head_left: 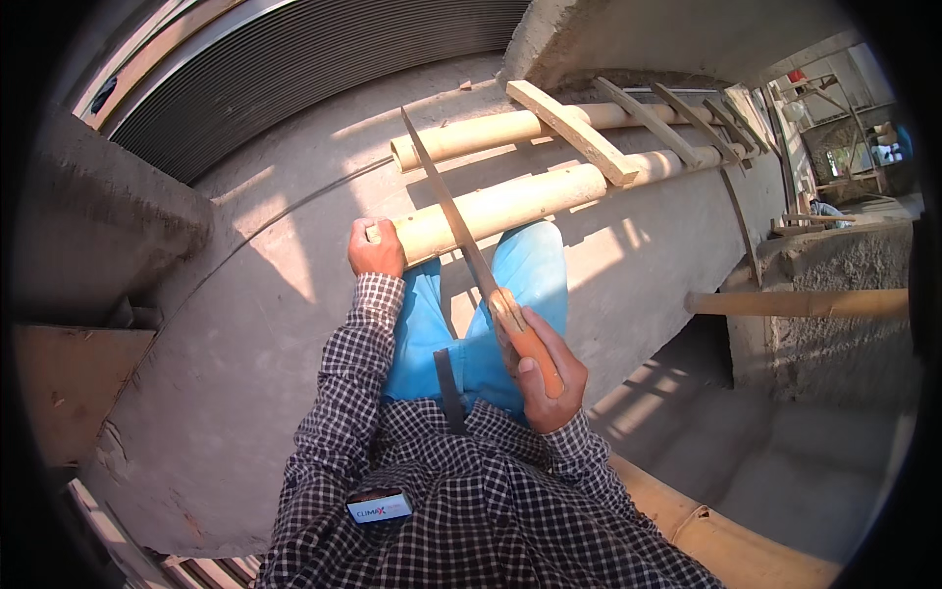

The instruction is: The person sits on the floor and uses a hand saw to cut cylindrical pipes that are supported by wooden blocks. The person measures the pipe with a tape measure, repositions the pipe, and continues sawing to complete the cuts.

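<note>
A bamboo ladder lies on the concrete in front of my knees, with a near bamboo pole [525, 201], a far bamboo pole [471, 135] and several flat wooden rungs [574, 132] across them. My left hand [376, 250] is closed around the left end of the near pole. In my right hand [548, 378] is the orange-brown wooden handle of a hand saw [459, 228]. The long, narrow blade slants up and left, crossing over the near pole close to my left hand, its tip reaching past the far pole's end. Whether the teeth touch the bamboo I cannot tell.
A ribbed metal shutter [324, 74] and a concrete pillar [628, 44] stand behind the ladder. A thin dark rod [294, 208] lies on the floor at left. To the right the slab drops to a lower level, with another bamboo pole [800, 302] above it.
</note>
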`<state>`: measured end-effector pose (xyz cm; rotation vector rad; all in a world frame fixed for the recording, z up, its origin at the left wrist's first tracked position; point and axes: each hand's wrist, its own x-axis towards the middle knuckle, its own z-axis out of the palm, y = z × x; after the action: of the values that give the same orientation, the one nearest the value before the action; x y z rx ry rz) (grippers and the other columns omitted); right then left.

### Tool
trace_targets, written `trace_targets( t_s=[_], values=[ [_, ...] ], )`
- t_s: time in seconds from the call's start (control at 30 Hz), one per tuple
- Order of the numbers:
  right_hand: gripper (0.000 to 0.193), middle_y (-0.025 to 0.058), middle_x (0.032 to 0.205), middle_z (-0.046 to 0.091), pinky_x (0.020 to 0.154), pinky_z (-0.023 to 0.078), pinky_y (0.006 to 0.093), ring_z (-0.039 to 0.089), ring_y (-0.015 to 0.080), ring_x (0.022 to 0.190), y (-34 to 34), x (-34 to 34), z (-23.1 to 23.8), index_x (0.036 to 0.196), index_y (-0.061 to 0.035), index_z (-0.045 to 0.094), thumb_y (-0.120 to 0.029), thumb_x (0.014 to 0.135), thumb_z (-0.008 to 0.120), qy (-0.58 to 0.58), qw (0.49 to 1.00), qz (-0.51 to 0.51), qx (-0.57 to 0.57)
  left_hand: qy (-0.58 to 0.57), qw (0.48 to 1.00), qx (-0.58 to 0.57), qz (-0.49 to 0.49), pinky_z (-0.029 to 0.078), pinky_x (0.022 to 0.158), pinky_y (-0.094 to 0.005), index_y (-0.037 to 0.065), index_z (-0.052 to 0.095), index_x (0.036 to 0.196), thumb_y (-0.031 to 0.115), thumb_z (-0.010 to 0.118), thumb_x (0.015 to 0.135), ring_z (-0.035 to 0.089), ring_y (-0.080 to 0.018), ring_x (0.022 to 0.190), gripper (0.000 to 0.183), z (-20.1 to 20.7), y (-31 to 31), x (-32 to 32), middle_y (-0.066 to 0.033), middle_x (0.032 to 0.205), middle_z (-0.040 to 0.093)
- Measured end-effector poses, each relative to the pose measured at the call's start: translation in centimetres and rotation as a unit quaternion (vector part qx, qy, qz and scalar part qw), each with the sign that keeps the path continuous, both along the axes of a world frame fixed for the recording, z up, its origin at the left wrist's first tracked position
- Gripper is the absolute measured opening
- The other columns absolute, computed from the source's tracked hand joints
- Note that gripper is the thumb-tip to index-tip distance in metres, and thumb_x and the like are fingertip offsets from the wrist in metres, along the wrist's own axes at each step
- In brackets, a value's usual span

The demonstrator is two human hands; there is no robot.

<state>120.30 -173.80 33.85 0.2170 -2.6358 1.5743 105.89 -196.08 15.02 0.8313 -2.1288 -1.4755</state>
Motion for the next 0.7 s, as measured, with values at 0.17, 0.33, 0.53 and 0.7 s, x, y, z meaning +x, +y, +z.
trace_targets(
  t_s=[0.17, 0.33, 0.53, 0.7],
  values=[
    [0.05, 0.0264, 0.125, 0.064, 0.091, 0.053, 0.0351, 0.066, 0.0309, 0.112, 0.1, -0.2, 0.1, 0.136, 0.0103, 0.052, -0.02, 0.096, 0.056, -0.025, 0.999, 0.012, -0.03, 0.006, 1.0, -0.002, 0.005, 0.052, 0.071, -0.0406, 0.002, 0.065, 0.086, 0.025, 0.064, 0.087, 0.066, -0.0292, 0.073, 0.023, -0.3, -0.2, 0.2, -0.0177, 0.08, 0.069],
    [0.05, 0.0267, 0.127, 0.063, 0.095, 0.052, 0.0368, 0.064, 0.0339, 0.116, -0.3, -2.5, -1.6, 0.136, 0.0106, 0.051, -0.02, 0.096, 0.055, 0.016, 0.999, 0.016, -0.046, -0.014, 1.0, -0.004, -0.002, 0.052, 0.076, -0.0409, 0.002, 0.067, 0.088, 0.026, 0.064, 0.087, 0.067, -0.0319, 0.078, 0.025, 0.7, -0.7, 0.1, -0.0194, 0.082, 0.07],
    [0.049, 0.028, 0.126, 0.063, 0.094, 0.053, 0.0382, 0.065, 0.0358, 0.114, 0.0, -3.4, -1.6, 0.135, 0.011, 0.052, -0.019, 0.096, 0.055, 0.041, 0.998, 0.037, 0.004, 0.019, 0.998, -0.052, -0.005, 0.052, 0.074, -0.0411, 0.001, 0.066, 0.086, 0.025, 0.065, 0.087, 0.067, -0.0326, 0.077, 0.023, -0.3, 0.1, -0.3, -0.0199, 0.085, 0.07],
    [0.048, 0.0293, 0.123, 0.064, 0.09, 0.055, 0.0393, 0.067, 0.037, 0.11, 1.0, 0.0, 1.5, 0.134, 0.0109, 0.053, -0.017, 0.095, 0.055, -0.039, 0.999, 0.021, 0.021, 0.008, 1.0, 0.012, -0.004, 0.052, 0.07, -0.0384, 0.003, 0.065, 0.087, 0.024, 0.065, 0.087, 0.065, -0.0251, 0.072, 0.021, -0.3, -0.5, 0.1, -0.0149, 0.079, 0.068]
  ],
)
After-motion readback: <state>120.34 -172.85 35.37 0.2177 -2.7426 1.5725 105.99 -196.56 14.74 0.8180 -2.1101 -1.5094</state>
